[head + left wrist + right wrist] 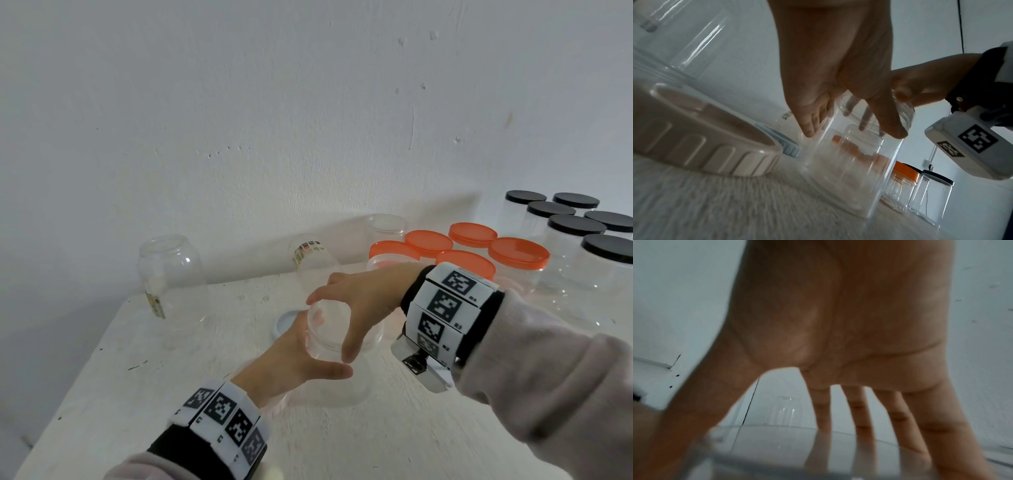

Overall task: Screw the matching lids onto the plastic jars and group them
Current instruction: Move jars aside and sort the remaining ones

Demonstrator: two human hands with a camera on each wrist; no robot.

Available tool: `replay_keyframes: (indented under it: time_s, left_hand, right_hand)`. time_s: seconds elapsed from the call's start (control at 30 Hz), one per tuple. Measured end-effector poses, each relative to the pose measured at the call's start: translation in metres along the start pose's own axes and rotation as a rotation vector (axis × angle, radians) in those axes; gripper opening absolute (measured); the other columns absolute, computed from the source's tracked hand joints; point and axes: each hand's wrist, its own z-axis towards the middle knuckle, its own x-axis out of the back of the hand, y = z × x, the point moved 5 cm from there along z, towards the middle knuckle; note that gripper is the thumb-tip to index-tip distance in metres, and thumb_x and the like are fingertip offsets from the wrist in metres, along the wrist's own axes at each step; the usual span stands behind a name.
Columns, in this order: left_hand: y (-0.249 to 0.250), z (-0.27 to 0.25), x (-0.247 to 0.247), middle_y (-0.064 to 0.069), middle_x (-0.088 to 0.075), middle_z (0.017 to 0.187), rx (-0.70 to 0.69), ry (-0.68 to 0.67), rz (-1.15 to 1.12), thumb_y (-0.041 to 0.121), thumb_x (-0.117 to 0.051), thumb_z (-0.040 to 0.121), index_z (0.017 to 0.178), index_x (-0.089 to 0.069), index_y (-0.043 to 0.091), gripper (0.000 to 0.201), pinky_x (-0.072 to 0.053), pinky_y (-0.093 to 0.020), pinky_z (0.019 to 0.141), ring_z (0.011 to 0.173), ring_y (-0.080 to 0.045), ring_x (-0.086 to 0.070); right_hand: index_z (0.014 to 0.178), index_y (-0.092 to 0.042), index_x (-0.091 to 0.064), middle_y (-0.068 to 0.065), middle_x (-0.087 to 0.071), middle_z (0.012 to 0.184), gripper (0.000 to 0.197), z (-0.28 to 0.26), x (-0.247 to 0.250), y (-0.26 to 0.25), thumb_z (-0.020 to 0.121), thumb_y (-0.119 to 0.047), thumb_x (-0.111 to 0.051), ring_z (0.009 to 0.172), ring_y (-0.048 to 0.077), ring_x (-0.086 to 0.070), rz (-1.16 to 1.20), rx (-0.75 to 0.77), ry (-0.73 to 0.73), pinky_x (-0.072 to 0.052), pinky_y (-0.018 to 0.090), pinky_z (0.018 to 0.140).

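Observation:
A clear plastic jar stands upright at the middle of the white table. My left hand grips its shoulder from the left, thumb in front and fingers behind. My right hand comes from the right and holds a clear lid at the jar's mouth, thumb and fingers spread round its rim. The left wrist view shows my left hand on the jar, and the lid tilted in my right hand. In the right wrist view my right hand spans the lid.
Several orange-lidded jars and black-lidded jars stand grouped at the back right. Open clear jars stand at the back left, centre and behind. A pale lid lies left of the held jar, a larger white lid nearer.

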Motion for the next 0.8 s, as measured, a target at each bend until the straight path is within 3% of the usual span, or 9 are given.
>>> replay_keyframes:
  time_s: [0.13, 0.2, 0.27, 0.33, 0.43, 0.53, 0.63, 0.73, 0.8]
  left_hand:
    - [-0.0036, -0.0005, -0.0002, 0.024, -0.052, 0.124, -0.005, -0.013, -0.047, 0.021, -0.089, 0.064, 0.127, -0.038, 0.044, 0.084, -0.045, -0.022, 0.093, 0.118, -0.001, -0.051]
    - [-0.0040, -0.0006, 0.0002, 0.020, -0.051, 0.128, -0.003, -0.006, -0.044, 0.022, -0.089, 0.064, 0.134, -0.036, 0.039, 0.089, -0.043, -0.032, 0.103, 0.122, -0.006, -0.049]
    - [-0.0052, -0.0001, 0.0012, 0.021, -0.050, 0.126, -0.002, -0.001, -0.037, 0.021, -0.088, 0.065, 0.132, -0.034, 0.039, 0.088, -0.044, -0.026, 0.098, 0.120, -0.005, -0.049]
    - [-0.0045, -0.0005, 0.0013, 0.026, -0.048, 0.121, -0.003, 0.002, -0.012, 0.022, -0.088, 0.066, 0.126, -0.031, 0.044, 0.085, -0.043, -0.013, 0.082, 0.112, 0.002, -0.049]
    - [-0.0034, -0.0008, 0.0007, 0.023, -0.046, 0.126, -0.002, 0.003, 0.005, 0.023, -0.087, 0.068, 0.131, -0.028, 0.043, 0.088, -0.041, -0.015, 0.090, 0.117, -0.002, -0.047]
    - [-0.0005, -0.0029, 0.0001, 0.014, -0.048, 0.134, -0.001, 0.008, -0.015, 0.020, -0.086, 0.068, 0.140, -0.030, 0.034, 0.093, -0.039, -0.033, 0.107, 0.126, -0.010, -0.046]
    - [0.0013, -0.0037, -0.0008, 0.015, -0.049, 0.134, -0.024, 0.004, -0.016, 0.016, -0.085, 0.069, 0.139, -0.033, 0.035, 0.089, -0.040, -0.032, 0.106, 0.125, -0.007, -0.047]
    - [-0.0001, -0.0025, -0.0002, 0.013, -0.046, 0.137, -0.018, 0.017, 0.011, 0.017, -0.087, 0.068, 0.144, -0.030, 0.030, 0.096, -0.037, -0.039, 0.111, 0.129, -0.010, -0.044]
    - [-0.0012, -0.0015, 0.0009, 0.013, -0.043, 0.137, -0.006, 0.035, 0.042, 0.022, -0.088, 0.066, 0.146, -0.026, 0.030, 0.101, -0.035, -0.041, 0.112, 0.130, -0.012, -0.042]
  right_hand:
    - [0.149, -0.038, -0.022, -0.007, -0.035, 0.141, 0.104, -0.0014, -0.0043, 0.0033, 0.064, -0.081, -0.063, 0.071, 0.005, -0.047, 0.018, -0.096, 0.067, -0.042, 0.027, 0.067]
    - [0.149, -0.035, -0.022, -0.003, -0.036, 0.143, 0.106, -0.0027, -0.0040, 0.0040, 0.063, -0.084, -0.060, 0.064, 0.004, -0.042, -0.006, -0.128, 0.057, -0.035, 0.024, 0.057]
    - [0.150, -0.039, -0.017, -0.003, -0.034, 0.145, 0.108, -0.0029, -0.0028, 0.0034, 0.062, -0.081, -0.065, 0.086, 0.012, -0.054, -0.047, -0.130, 0.020, -0.041, 0.027, 0.070]
    - [0.148, -0.049, -0.009, -0.007, -0.029, 0.147, 0.110, -0.0024, -0.0024, 0.0022, 0.063, -0.068, -0.077, 0.126, 0.023, -0.043, -0.033, -0.099, -0.031, -0.042, 0.039, 0.095]
    - [0.143, -0.058, -0.014, -0.013, -0.031, 0.140, 0.107, -0.0030, 0.0003, 0.0020, 0.061, -0.061, -0.081, 0.131, 0.022, -0.036, 0.005, -0.076, -0.038, -0.041, 0.045, 0.102]
    - [0.145, -0.047, -0.022, -0.009, -0.038, 0.135, 0.102, -0.0016, -0.0012, 0.0018, 0.060, -0.075, -0.072, 0.088, 0.010, -0.052, 0.020, -0.108, 0.035, -0.044, 0.028, 0.072]
    - [0.144, -0.029, -0.029, -0.003, -0.044, 0.122, 0.103, -0.0002, -0.0052, -0.0009, 0.063, -0.085, -0.059, 0.066, 0.006, -0.042, 0.002, -0.162, 0.105, -0.035, 0.024, 0.053]
    - [0.151, -0.034, -0.015, 0.000, -0.043, 0.137, 0.113, -0.0027, -0.0037, -0.0006, 0.061, -0.082, -0.065, 0.101, 0.018, -0.054, -0.045, -0.157, 0.033, -0.045, 0.030, 0.078]
    - [0.151, -0.046, -0.003, -0.003, -0.027, 0.153, 0.116, -0.0057, -0.0003, -0.0031, 0.064, -0.067, -0.076, 0.135, 0.024, -0.036, -0.053, -0.108, -0.012, -0.037, 0.041, 0.104]
